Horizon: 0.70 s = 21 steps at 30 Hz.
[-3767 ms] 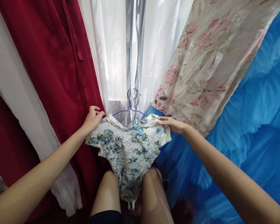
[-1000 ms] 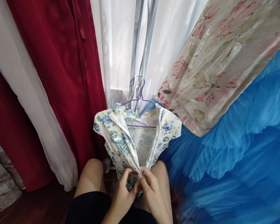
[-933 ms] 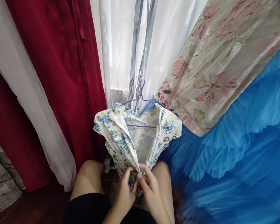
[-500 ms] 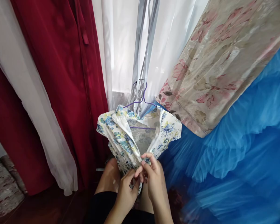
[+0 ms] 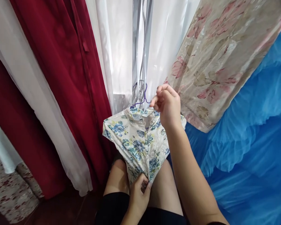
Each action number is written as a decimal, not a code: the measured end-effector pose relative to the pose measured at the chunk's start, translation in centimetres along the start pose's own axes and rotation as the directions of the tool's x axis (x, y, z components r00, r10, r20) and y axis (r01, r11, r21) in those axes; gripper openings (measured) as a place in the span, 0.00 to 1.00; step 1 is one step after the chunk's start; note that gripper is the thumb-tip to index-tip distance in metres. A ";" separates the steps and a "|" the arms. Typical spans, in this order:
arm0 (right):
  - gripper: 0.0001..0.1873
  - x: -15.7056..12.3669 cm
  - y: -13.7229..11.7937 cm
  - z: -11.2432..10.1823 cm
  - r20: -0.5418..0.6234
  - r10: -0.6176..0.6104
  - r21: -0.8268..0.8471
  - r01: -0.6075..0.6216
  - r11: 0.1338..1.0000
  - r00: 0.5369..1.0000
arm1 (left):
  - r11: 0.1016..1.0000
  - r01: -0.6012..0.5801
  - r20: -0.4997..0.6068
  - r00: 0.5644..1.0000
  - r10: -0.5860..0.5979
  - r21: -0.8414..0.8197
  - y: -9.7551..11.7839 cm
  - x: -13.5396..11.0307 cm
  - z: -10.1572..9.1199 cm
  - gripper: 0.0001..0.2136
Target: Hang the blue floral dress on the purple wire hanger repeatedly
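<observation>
A small white dress with blue and yellow flowers (image 5: 135,140) hangs on a purple wire hanger (image 5: 143,95) from a grey rail strap. My left hand (image 5: 139,195) is closed on the lower part of the dress, just above my knees. My right hand (image 5: 167,104) is raised at the collar of the dress, its fingers pinched together near the top of the back opening. What the right fingers pinch is too small to make out. The back of the dress is closed from bottom to collar.
Dark red garments (image 5: 61,78) and a sheer white one (image 5: 30,93) hang at the left. White curtains (image 5: 117,47) hang behind. A beige floral dress (image 5: 213,56) and blue tulle (image 5: 248,140) fill the right side. My bare knees (image 5: 118,176) are below.
The back of the dress was open with both hands at its bottom; now it is closed. My right hand has risen to the collar. My left hand stays low on the fabric.
</observation>
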State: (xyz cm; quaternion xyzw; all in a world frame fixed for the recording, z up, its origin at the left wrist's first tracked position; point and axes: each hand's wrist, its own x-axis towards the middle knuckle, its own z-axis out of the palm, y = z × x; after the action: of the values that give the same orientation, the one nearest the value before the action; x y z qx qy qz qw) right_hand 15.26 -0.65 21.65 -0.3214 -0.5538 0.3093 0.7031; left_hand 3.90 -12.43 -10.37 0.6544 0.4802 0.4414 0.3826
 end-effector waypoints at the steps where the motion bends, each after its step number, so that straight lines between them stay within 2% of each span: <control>1: 0.04 -1.5 0.4 -0.7 0.061 0.012 -0.059 -0.008 0.998 0.998 | 1.000 -0.007 0.009 1.000 0.007 0.001 0.1 0.0 -0.3 0.10; 3: 0.07 -4.8 2.3 -2.3 0.184 0.105 -0.230 -0.061 0.971 0.977 | 1.000 -0.022 0.041 0.999 0.022 0.001 0.3 0.0 -0.8 0.10; 5: 0.15 -7.6 5.1 -3.9 0.256 0.266 -0.496 -0.110 0.861 0.929 | 1.000 -0.020 0.058 0.998 0.020 -0.002 0.3 0.2 -1.0 0.09; 6: 0.18 -8.5 6.5 -4.6 0.255 0.292 -0.604 -0.084 0.793 0.922 | 1.000 -0.012 0.055 0.998 0.012 -0.001 0.2 0.3 -1.0 0.09; 8: 0.18 -9.2 8.7 -5.7 0.265 0.260 -0.730 0.017 0.683 0.928 | 1.000 0.000 0.046 0.999 0.000 0.003 0.1 0.5 -0.8 0.09; 11: 0.12 -8.8 10.1 -6.3 0.293 0.170 -0.795 0.140 0.590 0.941 | 1.000 -0.006 0.040 0.999 0.005 0.018 0.1 0.5 -0.5 0.10; 16: 0.15 -7.8 10.8 -6.0 0.332 0.185 -0.852 0.210 0.479 0.925 | 1.000 -0.019 0.047 0.999 0.018 0.022 0.7 0.2 -0.5 0.10; 21: 0.10 -7.7 12.2 -6.1 0.312 0.078 -0.890 0.263 0.373 0.947 | 0.999 -0.035 0.042 0.999 0.034 0.003 0.4 0.3 -0.8 0.09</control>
State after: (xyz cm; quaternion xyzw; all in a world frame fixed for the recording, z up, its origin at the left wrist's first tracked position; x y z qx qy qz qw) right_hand 18.75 -0.02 6.41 -0.5747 -0.7491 -0.0473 0.3262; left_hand 3.25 -12.14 -9.69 0.6723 0.4614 0.4334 0.3839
